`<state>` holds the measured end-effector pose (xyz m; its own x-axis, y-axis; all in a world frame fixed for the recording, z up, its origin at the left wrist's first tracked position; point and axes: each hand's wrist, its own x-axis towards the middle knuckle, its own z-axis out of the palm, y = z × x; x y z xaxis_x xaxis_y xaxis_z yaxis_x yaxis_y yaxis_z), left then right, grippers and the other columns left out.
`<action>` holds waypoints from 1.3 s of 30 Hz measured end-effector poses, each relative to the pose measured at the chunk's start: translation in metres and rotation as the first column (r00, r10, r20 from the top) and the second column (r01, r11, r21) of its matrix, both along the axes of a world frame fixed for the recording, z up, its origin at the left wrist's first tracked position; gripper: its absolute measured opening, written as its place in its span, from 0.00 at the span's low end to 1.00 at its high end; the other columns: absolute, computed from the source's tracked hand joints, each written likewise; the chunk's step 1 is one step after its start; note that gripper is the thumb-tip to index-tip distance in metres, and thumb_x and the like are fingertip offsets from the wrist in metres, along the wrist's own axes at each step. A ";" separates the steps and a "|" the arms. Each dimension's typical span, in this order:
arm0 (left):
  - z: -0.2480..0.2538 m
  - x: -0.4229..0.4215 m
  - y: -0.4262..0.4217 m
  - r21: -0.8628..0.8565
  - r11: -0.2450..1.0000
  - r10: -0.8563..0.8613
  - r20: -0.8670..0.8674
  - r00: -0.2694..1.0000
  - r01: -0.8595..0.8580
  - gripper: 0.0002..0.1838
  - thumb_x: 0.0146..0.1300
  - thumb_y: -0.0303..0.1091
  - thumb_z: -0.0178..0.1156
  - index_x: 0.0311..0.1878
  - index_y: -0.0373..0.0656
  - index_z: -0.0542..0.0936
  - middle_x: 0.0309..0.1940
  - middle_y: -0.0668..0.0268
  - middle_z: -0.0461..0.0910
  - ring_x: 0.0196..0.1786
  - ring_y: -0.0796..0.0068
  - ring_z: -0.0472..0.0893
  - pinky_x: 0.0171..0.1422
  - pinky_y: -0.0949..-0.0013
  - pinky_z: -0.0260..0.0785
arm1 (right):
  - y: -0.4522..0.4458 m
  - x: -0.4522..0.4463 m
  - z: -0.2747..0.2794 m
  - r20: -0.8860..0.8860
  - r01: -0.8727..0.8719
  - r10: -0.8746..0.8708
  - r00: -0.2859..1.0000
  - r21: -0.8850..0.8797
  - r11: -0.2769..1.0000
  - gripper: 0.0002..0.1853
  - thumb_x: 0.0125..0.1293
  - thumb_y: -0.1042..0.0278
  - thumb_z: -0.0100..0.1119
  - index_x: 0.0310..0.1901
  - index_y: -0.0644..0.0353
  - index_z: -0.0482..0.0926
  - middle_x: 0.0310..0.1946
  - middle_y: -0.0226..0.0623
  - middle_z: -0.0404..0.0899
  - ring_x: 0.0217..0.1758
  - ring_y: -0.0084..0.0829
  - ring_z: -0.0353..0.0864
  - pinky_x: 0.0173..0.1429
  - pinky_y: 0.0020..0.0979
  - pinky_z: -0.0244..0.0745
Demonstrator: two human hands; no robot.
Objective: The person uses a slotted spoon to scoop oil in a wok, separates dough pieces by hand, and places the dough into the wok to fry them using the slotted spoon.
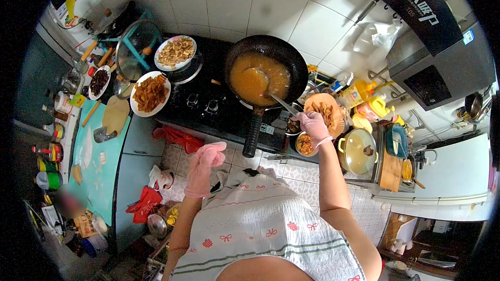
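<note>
- White printed apron (pixel 271 234) lies nearest, covering my front.
- My gloved right hand (pixel 314 126) is closed round the shaft of the ladle (pixel 283 103); my gloved left hand (pixel 206 160) is loosely curled, fingers drawn together, and I see nothing in it.
- The ladle's bowl sits in brown liquid (pixel 275 70) inside the black wok (pixel 298 65), on the stove (pixel 211 86).
- I'd work the ladle slowly and low; the liquid looks thin and could slop.
- The wok's handle (pixel 253 134) points my way with neither hand on it, so a hard push might swivel the pan; steadying it with my left seems wise.
- Left along the black stovetop stand brown strips (pixel 149 93) and pale slices (pixel 176 52), each on a plate.
- Beyond rises a tiled wall (pixel 229 0); a range hood (pixel 437 65) hangs to the right, and a teal mat (pixel 107 192) covers the left counter.
</note>
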<state>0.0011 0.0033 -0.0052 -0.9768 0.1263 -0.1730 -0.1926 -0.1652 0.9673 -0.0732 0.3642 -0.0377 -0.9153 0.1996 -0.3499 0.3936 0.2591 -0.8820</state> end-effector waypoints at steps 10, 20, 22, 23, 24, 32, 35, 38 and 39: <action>0.004 -0.001 0.002 -0.006 1.000 0.023 0.026 0.999 -0.023 0.21 0.72 0.46 0.54 0.52 0.38 0.82 0.31 0.73 0.78 0.36 0.84 0.74 0.47 0.77 0.68 | -0.024 0.010 0.011 0.066 0.071 -0.057 0.996 -0.229 0.971 0.15 0.70 0.59 0.59 0.34 0.64 0.85 0.15 0.20 0.65 0.17 0.16 0.57 0.23 0.23 0.49; 0.005 -0.004 0.004 -0.013 1.000 0.022 -0.001 1.000 -0.022 0.20 0.73 0.45 0.53 0.51 0.36 0.82 0.31 0.73 0.78 0.36 0.84 0.74 0.46 0.77 0.67 | -0.027 0.013 0.024 0.089 0.111 -0.094 0.992 -0.210 0.971 0.15 0.70 0.60 0.58 0.33 0.64 0.85 0.16 0.21 0.66 0.19 0.16 0.58 0.24 0.23 0.51; 0.001 -0.003 0.004 -0.017 0.999 0.031 0.001 1.000 -0.031 0.20 0.72 0.45 0.52 0.51 0.37 0.83 0.31 0.73 0.78 0.36 0.84 0.74 0.47 0.77 0.68 | -0.026 0.013 0.023 0.062 0.124 -0.113 0.992 -0.232 0.965 0.15 0.70 0.60 0.58 0.33 0.65 0.85 0.16 0.21 0.66 0.19 0.16 0.58 0.25 0.23 0.51; 0.002 -0.003 0.004 -0.025 0.999 0.028 -0.003 1.000 -0.028 0.20 0.72 0.45 0.52 0.51 0.38 0.83 0.31 0.73 0.78 0.36 0.83 0.75 0.47 0.77 0.68 | -0.026 0.013 0.022 0.049 0.131 -0.122 0.991 -0.243 0.961 0.16 0.70 0.60 0.58 0.33 0.65 0.85 0.16 0.21 0.66 0.19 0.16 0.59 0.25 0.23 0.52; 0.004 -0.004 0.004 -0.034 0.999 0.024 -0.008 1.000 -0.025 0.20 0.72 0.45 0.52 0.52 0.38 0.83 0.31 0.73 0.78 0.37 0.83 0.75 0.47 0.77 0.68 | -0.025 0.013 0.022 0.046 0.130 -0.123 0.991 -0.231 0.964 0.16 0.70 0.60 0.57 0.33 0.65 0.85 0.16 0.21 0.67 0.19 0.16 0.59 0.25 0.23 0.52; 0.008 -0.004 0.004 -0.056 0.998 0.011 -0.014 1.000 -0.012 0.21 0.72 0.47 0.52 0.51 0.39 0.83 0.32 0.73 0.79 0.37 0.83 0.76 0.48 0.76 0.69 | -0.026 0.013 0.028 0.048 0.124 -0.118 0.992 -0.149 0.981 0.16 0.70 0.60 0.57 0.33 0.65 0.85 0.18 0.24 0.70 0.21 0.18 0.62 0.27 0.24 0.56; 0.010 -0.004 0.004 -0.055 0.998 0.007 -0.013 1.000 -0.008 0.20 0.72 0.47 0.52 0.51 0.40 0.83 0.32 0.73 0.80 0.37 0.83 0.76 0.47 0.76 0.69 | -0.027 0.014 0.029 0.046 0.132 -0.127 0.991 -0.146 0.980 0.16 0.70 0.60 0.57 0.33 0.66 0.85 0.18 0.24 0.70 0.21 0.18 0.63 0.27 0.25 0.57; 0.005 -0.003 0.003 -0.051 0.999 0.013 -0.008 1.000 -0.014 0.20 0.72 0.47 0.53 0.51 0.40 0.83 0.32 0.73 0.80 0.37 0.83 0.76 0.47 0.76 0.69 | -0.028 0.015 0.031 0.031 0.134 -0.131 0.991 -0.137 0.982 0.16 0.70 0.60 0.58 0.33 0.66 0.85 0.19 0.24 0.71 0.22 0.18 0.63 0.28 0.25 0.57; 0.003 -0.003 0.003 -0.049 0.999 0.014 -0.005 1.000 -0.015 0.20 0.72 0.47 0.53 0.51 0.39 0.83 0.32 0.73 0.80 0.37 0.83 0.76 0.47 0.76 0.69 | -0.028 0.016 0.031 0.025 0.135 -0.133 0.991 -0.141 0.981 0.16 0.70 0.60 0.58 0.33 0.65 0.85 0.19 0.24 0.71 0.22 0.18 0.63 0.28 0.25 0.57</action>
